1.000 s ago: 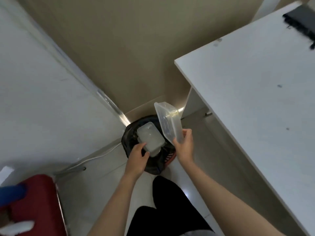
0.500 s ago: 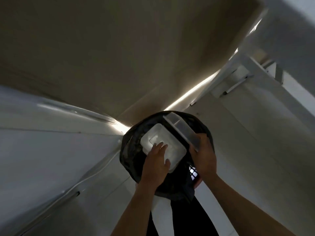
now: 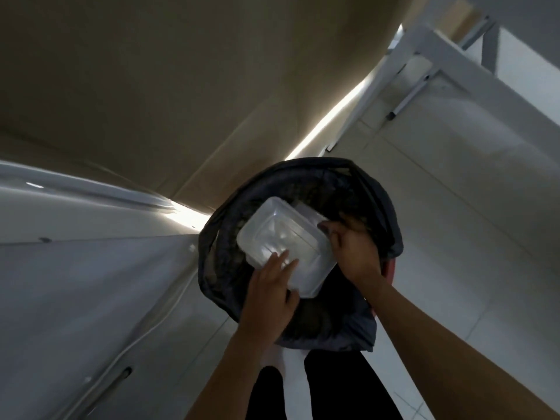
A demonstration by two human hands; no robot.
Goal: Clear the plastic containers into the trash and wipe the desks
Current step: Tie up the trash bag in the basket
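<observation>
both hands are pushing plastic containers down into the lined trash bin.

nearest, the left hand (image 3: pixel 266 286) is lying flat with straight, spread fingers on the upturned clear container (image 3: pixel 281 244), likely pressing it low enough to sit inside the rim. just beyond, the right hand (image 3: pixel 353 247) is reaching inside the bin with fingers curled at that container's far edge, by a second clear piece (image 3: pixel 309 215) under it; whether it is pinching either, i cannot tell. the black liner (image 3: pixel 378 201) is wrapping the trash bin (image 3: pixel 391 269), standing on the floor by a white desk leg (image 3: pixel 372 95).
</observation>
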